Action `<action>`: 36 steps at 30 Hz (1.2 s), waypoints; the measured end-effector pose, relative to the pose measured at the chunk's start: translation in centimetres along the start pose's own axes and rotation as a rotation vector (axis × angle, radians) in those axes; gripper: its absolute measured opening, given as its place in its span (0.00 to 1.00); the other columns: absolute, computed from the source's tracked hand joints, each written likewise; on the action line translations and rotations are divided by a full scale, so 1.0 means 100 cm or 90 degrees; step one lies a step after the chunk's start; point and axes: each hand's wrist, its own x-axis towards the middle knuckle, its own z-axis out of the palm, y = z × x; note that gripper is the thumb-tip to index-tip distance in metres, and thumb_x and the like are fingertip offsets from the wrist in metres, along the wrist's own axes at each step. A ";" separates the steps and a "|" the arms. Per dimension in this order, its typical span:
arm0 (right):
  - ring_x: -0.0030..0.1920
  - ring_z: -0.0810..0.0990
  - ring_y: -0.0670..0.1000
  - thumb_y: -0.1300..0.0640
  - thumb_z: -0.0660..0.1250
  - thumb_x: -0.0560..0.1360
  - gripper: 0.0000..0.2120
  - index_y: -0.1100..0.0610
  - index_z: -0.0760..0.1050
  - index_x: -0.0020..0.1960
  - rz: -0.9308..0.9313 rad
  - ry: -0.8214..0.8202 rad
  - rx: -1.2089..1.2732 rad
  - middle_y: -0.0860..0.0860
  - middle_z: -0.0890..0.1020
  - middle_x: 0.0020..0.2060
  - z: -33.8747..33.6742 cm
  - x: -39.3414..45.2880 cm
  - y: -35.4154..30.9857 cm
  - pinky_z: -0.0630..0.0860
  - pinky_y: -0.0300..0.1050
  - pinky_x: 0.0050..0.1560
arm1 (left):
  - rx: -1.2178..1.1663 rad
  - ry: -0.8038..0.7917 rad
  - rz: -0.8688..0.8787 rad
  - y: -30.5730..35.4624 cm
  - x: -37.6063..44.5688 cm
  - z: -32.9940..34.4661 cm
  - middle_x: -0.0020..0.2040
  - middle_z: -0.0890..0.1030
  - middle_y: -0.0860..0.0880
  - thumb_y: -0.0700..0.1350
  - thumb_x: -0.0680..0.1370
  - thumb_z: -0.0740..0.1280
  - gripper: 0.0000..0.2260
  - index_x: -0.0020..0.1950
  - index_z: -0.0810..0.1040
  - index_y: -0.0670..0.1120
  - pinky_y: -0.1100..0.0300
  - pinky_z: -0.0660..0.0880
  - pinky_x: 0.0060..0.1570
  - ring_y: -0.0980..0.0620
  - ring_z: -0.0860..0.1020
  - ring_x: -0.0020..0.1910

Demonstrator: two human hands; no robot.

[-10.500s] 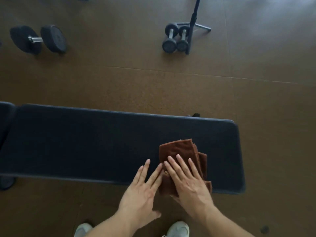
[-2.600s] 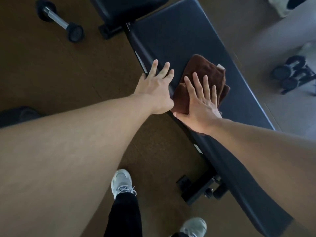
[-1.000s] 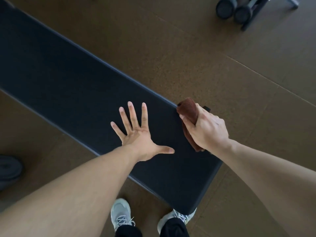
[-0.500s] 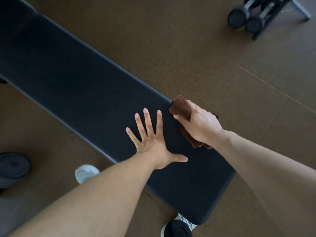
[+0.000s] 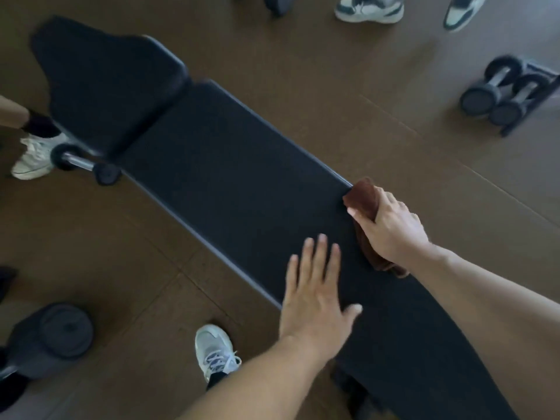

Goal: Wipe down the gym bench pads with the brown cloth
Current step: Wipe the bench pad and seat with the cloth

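The long black bench pad [image 5: 236, 183] runs diagonally from upper left to lower right, and the smaller seat pad [image 5: 106, 83] adjoins it at the upper left. My right hand [image 5: 391, 225] grips the folded brown cloth [image 5: 362, 194] and presses it over the pad's far long edge. The cloth's lower end pokes out below my wrist. My left hand [image 5: 315, 292] lies flat on the pad near its near edge, fingers spread, holding nothing.
Two dumbbells in a rack [image 5: 503, 92] sit at the upper right. A small dumbbell [image 5: 85, 163] lies beside the seat pad, a heavy dumbbell [image 5: 51, 334] at the lower left. Other people's shoes [image 5: 369, 7] stand at the top and another person's shoe [image 5: 36, 156] at the left. My shoe [image 5: 215, 353] is on the brown floor.
The view has swung, so the seat pad and bystanders' shoes are now visible. My right hand has kept the cloth gripped on the far edge; my left hand has shifted toward the near edge.
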 end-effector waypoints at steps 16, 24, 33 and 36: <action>0.72 0.70 0.61 0.34 0.56 0.83 0.31 0.52 0.62 0.78 -0.031 0.047 -0.040 0.55 0.73 0.71 0.028 0.141 -0.251 0.65 0.60 0.70 | -0.003 -0.018 -0.089 -0.250 0.095 -0.154 0.72 0.16 0.48 0.81 0.64 0.61 0.65 0.74 0.19 0.48 0.35 0.27 0.72 0.44 0.16 0.69; 0.76 0.67 0.58 0.36 0.58 0.83 0.32 0.50 0.58 0.82 -0.124 0.030 -0.044 0.51 0.68 0.77 0.036 0.183 -0.300 0.64 0.61 0.74 | 0.018 -0.026 -0.080 -0.250 0.097 -0.157 0.73 0.17 0.47 0.81 0.62 0.63 0.67 0.74 0.19 0.46 0.33 0.29 0.72 0.42 0.17 0.71; 0.84 0.40 0.49 0.40 0.60 0.83 0.32 0.44 0.53 0.84 -0.345 -0.011 -0.133 0.42 0.51 0.84 0.052 0.114 -0.261 0.38 0.53 0.83 | -0.030 0.163 -0.047 -0.255 0.058 -0.131 0.81 0.30 0.45 0.78 0.72 0.56 0.56 0.80 0.31 0.43 0.42 0.36 0.79 0.47 0.27 0.78; 0.84 0.39 0.47 0.37 0.55 0.82 0.33 0.43 0.53 0.84 -0.417 -0.044 -0.175 0.39 0.49 0.83 0.069 0.076 -0.254 0.35 0.51 0.82 | -0.095 0.203 -0.059 -0.262 0.010 -0.085 0.82 0.32 0.48 0.74 0.78 0.48 0.46 0.81 0.33 0.44 0.48 0.40 0.80 0.50 0.31 0.80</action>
